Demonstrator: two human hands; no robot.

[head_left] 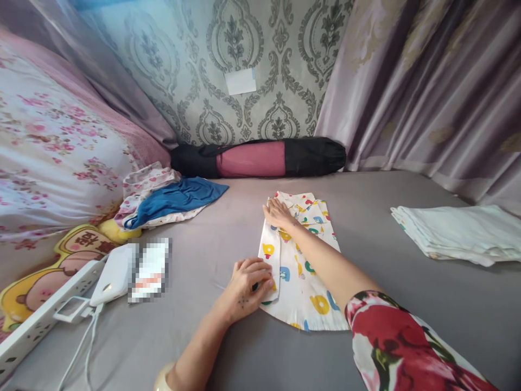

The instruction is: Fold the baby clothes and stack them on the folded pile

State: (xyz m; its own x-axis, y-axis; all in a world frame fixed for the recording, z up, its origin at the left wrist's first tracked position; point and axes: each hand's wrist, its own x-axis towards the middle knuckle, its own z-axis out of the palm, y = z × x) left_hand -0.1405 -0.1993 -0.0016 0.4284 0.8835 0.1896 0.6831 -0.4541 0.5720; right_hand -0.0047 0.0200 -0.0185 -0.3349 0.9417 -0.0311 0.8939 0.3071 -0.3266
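A white child's shirt (303, 271) with colourful printed shapes lies on the grey sheet in front of me. Its left side is folded inward in a long strip. My left hand (249, 288) has its fingers curled at the lower end of that strip, with thumb and fingers closed on the cloth. Farther up, my right hand (279, 213) rests flat near the collar at the upper left, its fingers stretched over the fabric. My right forearm crosses above the shirt and hides part of it.
Folded white cloths (459, 233) lie to the right. At the left are a blue garment (175, 201) on patterned clothes, a power strip (44, 309), a white charger (116, 274) with cables, and a yellow cushion (40, 288). A black-and-pink rolled bag (252, 159) lies along the wall.
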